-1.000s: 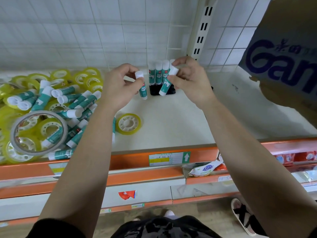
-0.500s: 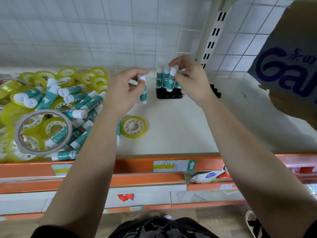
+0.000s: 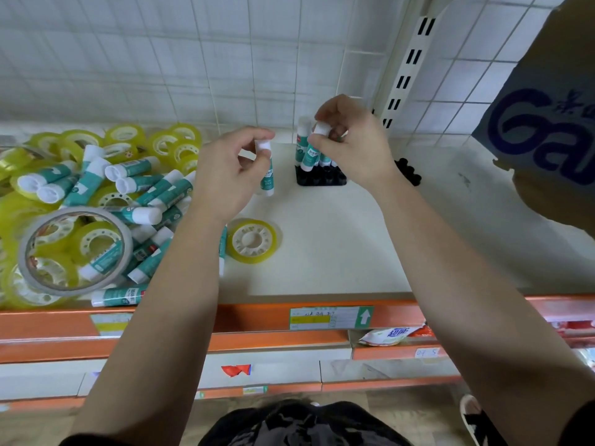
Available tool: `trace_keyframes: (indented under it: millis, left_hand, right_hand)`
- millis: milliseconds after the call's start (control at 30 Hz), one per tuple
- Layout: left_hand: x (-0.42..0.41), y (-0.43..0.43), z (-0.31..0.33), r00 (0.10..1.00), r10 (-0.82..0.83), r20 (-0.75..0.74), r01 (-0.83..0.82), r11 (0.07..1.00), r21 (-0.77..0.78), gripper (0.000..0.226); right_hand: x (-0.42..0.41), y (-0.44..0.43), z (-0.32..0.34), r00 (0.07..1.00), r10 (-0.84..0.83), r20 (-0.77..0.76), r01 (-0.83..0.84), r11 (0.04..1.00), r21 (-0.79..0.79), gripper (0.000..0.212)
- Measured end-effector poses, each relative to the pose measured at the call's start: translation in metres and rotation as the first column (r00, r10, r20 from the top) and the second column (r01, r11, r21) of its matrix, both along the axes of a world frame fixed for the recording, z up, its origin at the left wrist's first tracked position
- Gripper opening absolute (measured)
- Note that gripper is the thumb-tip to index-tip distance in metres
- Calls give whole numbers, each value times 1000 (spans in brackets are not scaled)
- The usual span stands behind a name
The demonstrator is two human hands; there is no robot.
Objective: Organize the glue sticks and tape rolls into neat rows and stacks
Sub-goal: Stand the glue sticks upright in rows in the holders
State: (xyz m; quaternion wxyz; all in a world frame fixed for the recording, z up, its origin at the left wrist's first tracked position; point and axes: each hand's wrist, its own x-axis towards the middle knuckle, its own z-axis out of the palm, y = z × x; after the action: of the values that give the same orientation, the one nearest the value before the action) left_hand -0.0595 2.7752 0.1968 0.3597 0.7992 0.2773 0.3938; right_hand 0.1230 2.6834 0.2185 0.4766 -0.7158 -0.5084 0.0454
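Observation:
My left hand [image 3: 230, 170] pinches a teal and white glue stick [image 3: 268, 178] by its cap, hanging upright above the white shelf [image 3: 338, 246]. My right hand [image 3: 351, 146] grips another glue stick [image 3: 310, 154] by its white cap, tilted, its base at the black holder tray [image 3: 322, 178]. A few glue sticks stand upright in that tray, partly hidden by my right hand. A heap of glue sticks [image 3: 145, 201] and yellow tape rolls [image 3: 174, 143] lies at the left. One yellow tape roll [image 3: 252, 241] lies flat near my left forearm.
A large clear tape ring [image 3: 75, 251] rests on the heap at the left. A second black tray [image 3: 409, 172] sits behind my right wrist. A cardboard box [image 3: 547, 123] fills the right side. The shelf's orange front rail [image 3: 273, 320] carries a price label. A wire grid wall stands behind.
My right hand has brought its glue stick lower, towards the black tray, still tilted. My left hand has kept its glue stick in nearly the same spot. The view has shifted slightly.

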Motion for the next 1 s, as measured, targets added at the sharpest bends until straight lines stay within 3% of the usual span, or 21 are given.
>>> trace_keyframes:
  millis: [333,667,1000]
  left_hand:
    - [-1,2,0,999,16,-43,-14,998,65,23]
    - [-2,1,2,997,39,-71,-32,995,97,28]
    - [-3,1,5,990,69,-124,-53,990,131,26]
  right_hand:
    - [-4,9,-10,965,-46,258,34,998,52,20]
    - [-4,16,-15,928,-106,357,52,986,159,14]
    - [-5,20,-22,922,-151,356,79,975,208,10]
